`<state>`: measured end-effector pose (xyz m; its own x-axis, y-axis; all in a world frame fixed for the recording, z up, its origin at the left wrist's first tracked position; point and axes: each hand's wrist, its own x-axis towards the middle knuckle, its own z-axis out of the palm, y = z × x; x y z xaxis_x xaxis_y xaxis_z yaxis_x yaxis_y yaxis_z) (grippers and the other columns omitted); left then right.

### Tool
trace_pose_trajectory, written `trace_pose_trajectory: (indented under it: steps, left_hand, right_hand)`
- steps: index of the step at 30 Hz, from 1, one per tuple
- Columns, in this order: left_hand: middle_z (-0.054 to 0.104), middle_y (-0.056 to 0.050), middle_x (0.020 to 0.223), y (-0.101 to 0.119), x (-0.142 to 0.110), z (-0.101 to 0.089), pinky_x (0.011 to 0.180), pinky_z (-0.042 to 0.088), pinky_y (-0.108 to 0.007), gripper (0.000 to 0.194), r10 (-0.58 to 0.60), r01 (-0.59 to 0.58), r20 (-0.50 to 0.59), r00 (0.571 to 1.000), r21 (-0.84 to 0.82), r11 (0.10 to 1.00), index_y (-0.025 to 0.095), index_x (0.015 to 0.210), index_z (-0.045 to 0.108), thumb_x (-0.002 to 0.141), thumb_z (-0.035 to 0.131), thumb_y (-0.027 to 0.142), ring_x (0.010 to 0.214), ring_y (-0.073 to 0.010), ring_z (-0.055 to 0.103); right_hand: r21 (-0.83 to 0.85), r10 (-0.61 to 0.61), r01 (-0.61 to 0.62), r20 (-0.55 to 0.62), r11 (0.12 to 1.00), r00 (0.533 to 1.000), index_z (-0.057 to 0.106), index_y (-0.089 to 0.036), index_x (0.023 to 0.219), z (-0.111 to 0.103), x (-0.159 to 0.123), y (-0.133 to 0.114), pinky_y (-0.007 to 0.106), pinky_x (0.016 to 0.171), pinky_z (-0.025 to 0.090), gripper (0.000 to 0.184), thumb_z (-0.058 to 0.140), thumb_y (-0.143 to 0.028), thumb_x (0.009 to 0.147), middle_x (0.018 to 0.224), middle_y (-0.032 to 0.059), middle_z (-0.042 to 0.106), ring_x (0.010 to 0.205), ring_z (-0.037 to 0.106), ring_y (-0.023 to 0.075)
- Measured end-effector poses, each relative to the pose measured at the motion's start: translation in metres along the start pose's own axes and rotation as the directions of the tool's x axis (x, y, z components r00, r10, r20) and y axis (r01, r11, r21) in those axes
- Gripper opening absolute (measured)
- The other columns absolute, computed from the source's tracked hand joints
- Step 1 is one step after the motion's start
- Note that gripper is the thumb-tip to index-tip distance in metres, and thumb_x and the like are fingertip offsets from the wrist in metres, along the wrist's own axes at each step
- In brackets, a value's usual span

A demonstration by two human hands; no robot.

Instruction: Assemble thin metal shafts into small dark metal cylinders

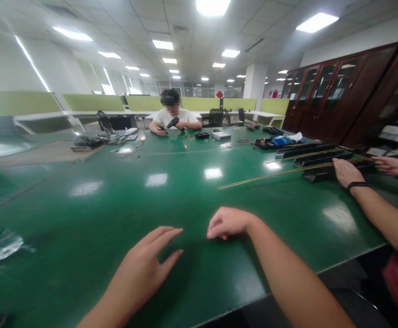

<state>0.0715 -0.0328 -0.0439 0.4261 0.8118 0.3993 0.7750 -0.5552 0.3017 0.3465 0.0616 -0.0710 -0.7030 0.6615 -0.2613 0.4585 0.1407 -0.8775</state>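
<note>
My left hand (144,257) hovers over the green table (113,200), its fingers stretched out and the thumb held apart, with nothing between them. To its right, my right hand (228,223) is bent at the wrist just above the table surface. Its fingers are curled in and pressed together; whether anything small is inside them is hidden. Bare table separates the two hands. The nearest object to my right hand is a pair of long thin brass-coloured rods (243,183), farther up the table.
At the right, a co-worker's hands (347,173) touch black channel-shaped parts (317,173) that carry the rods. Across the table, a person (176,119) holds a dark power tool (172,122). A toolbox (270,143) stands back right; clear plastic (2,248) lies at the left edge.
</note>
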Motion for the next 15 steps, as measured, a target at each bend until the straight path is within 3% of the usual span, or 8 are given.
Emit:
trace_pose_trajectory:
  steps: [3, 6, 10, 15]
  left_hand:
    - [0.061, 0.001, 0.121, 0.019, 0.028, 0.014, 0.096, 0.051, -0.034, 0.039, 0.032, -0.026, 0.165, 0.986, -0.036, 0.999, 0.034, 0.125, 0.055, 0.087, 0.063, 0.034, 0.108, -0.0196, 0.060]
    - [0.062, 0.000, 0.114, 0.031, 0.045, 0.028, 0.089, 0.051, -0.033, 0.041, 0.046, -0.032, 0.254, 0.966, -0.061, 0.998, 0.031, 0.121, 0.058, 0.082, 0.068, 0.026, 0.101, -0.0203, 0.061]
    - [0.062, -0.003, 0.099, 0.044, 0.055, 0.046, 0.078, 0.049, -0.032, 0.026, 0.050, -0.047, 0.264, 0.963, -0.017, 0.999, 0.026, 0.109, 0.063, 0.084, 0.064, 0.021, 0.090, -0.0213, 0.060]
    - [0.063, -0.003, 0.090, 0.047, 0.056, 0.052, 0.074, 0.048, -0.031, 0.014, 0.075, -0.077, 0.223, 0.972, -0.003, 0.997, 0.022, 0.095, 0.066, 0.086, 0.057, 0.015, 0.085, -0.0205, 0.060]
  right_hand:
    - [0.020, 0.011, -0.011, 0.003, 1.000, 1.000, 0.075, -0.013, 0.096, -0.001, 0.001, 0.001, 0.017, 0.045, 0.035, 0.040, 0.077, -0.046, 0.073, 0.055, -0.0034, 0.060, 0.046, 0.050, 0.0075]
    - [0.032, 0.014, -0.014, 0.009, 0.999, 1.000, 0.074, -0.014, 0.091, -0.001, 0.001, 0.000, 0.017, 0.044, 0.033, 0.038, 0.079, -0.046, 0.071, 0.054, -0.0042, 0.058, 0.046, 0.049, 0.0072]
    - [0.036, -0.007, 0.005, 0.044, 0.999, 0.999, 0.071, -0.012, 0.078, -0.001, -0.001, -0.003, 0.018, 0.043, 0.029, 0.035, 0.076, -0.047, 0.074, 0.052, -0.0047, 0.056, 0.043, 0.044, 0.0057]
    - [0.061, -0.029, 0.025, 0.067, 0.998, 0.997, 0.072, -0.012, 0.083, -0.001, -0.001, -0.001, 0.018, 0.045, 0.031, 0.039, 0.078, -0.048, 0.071, 0.054, -0.0042, 0.057, 0.047, 0.047, 0.0068]
